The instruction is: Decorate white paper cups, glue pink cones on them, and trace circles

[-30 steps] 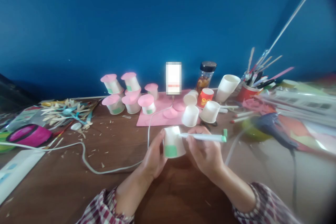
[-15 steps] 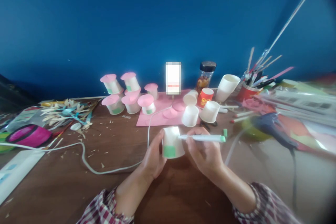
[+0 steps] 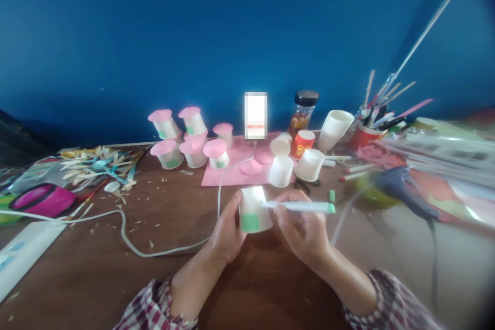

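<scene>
An upside-down white paper cup with a green patch on its side stands on the brown table. My left hand is closed around the cup's left side. My right hand grips a white marker with a green end, its tip touching the cup's right side. A small green marker cap lies on the table just behind the marker.
Several white cups with pink tops sit at the back on and beside a pink sheet. More plain cups, a jar, a pen pot, a white cable, wood shavings and a glue gun crowd the table.
The marker has shifted slightly on the cup's side. Both hands and the cup stay nearly where they were.
</scene>
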Demonstrator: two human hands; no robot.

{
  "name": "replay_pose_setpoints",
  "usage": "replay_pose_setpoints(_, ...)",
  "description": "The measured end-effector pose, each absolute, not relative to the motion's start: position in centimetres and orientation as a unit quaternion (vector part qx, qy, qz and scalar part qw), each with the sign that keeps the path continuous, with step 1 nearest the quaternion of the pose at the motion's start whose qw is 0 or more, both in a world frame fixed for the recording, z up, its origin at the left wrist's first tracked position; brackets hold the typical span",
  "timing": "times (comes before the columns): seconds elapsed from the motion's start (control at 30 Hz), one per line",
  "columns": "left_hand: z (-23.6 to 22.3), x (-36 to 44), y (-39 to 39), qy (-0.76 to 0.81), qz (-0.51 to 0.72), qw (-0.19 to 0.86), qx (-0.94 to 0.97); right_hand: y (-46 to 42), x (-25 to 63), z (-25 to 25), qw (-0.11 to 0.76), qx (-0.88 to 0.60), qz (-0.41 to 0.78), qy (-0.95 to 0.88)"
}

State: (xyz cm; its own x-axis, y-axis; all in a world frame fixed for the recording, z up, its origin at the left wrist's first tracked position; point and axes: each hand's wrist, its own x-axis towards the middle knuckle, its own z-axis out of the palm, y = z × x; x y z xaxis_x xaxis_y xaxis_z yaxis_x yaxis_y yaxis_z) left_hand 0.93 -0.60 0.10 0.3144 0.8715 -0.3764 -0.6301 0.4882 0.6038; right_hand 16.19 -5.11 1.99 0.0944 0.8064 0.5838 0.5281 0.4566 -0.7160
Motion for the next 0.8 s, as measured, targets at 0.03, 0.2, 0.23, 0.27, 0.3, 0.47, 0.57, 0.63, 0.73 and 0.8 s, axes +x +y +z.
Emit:
replay_pose_setpoints(0.03,0.05,0.94,-0.62,0.353,0.475,0.788,0.168,-5.14,16.15,1.95,0.543,-0.503,0.128,-0.66)
replay_pose_setpoints(0.2,-0.16,0.98,-0.75,0.355,0.472,0.789,0.17,-5.14,15.99,1.77,0.541,-0.498,0.145,-0.662)
replay_pose_setpoints(0.23,-0.18,0.99,-0.75,0.351,0.472,0.79,0.175,-5.13,15.97,1.76,0.541,-0.498,0.147,-0.661)
replay_pose_setpoints(0.27,-0.18,1.0,-0.75,0.346,0.473,0.79,0.181,-5.11,15.94,1.77,0.542,-0.497,0.15,-0.661)
replay_pose_setpoints(0.3,-0.18,1.02,-0.75,0.341,0.475,0.789,0.188,-5.09,15.93,1.8,0.543,-0.496,0.152,-0.661)
replay_pose_setpoints(0.47,-0.12,1.1,-0.64,0.338,0.476,0.788,0.198,-5.0,15.86,1.98,0.544,-0.491,0.127,-0.668)
replay_pose_setpoints(0.57,-0.03,1.11,-0.62,0.339,0.478,0.787,0.192,-4.94,15.87,2.04,0.541,-0.493,0.118,-0.671)
replay_pose_setpoints(0.63,0.06,1.09,-0.65,0.34,0.481,0.786,0.19,-4.9,15.91,2.07,0.538,-0.496,0.115,-0.672)
replay_pose_setpoints(0.73,0.22,1.06,-0.71,0.328,0.481,0.789,0.196,-4.87,16.0,2.12,0.536,-0.504,0.114,-0.668)
replay_pose_setpoints(0.8,0.28,1.03,-0.75,0.321,0.478,0.792,0.202,-4.87,16.06,2.12,0.535,-0.508,0.115,-0.665)
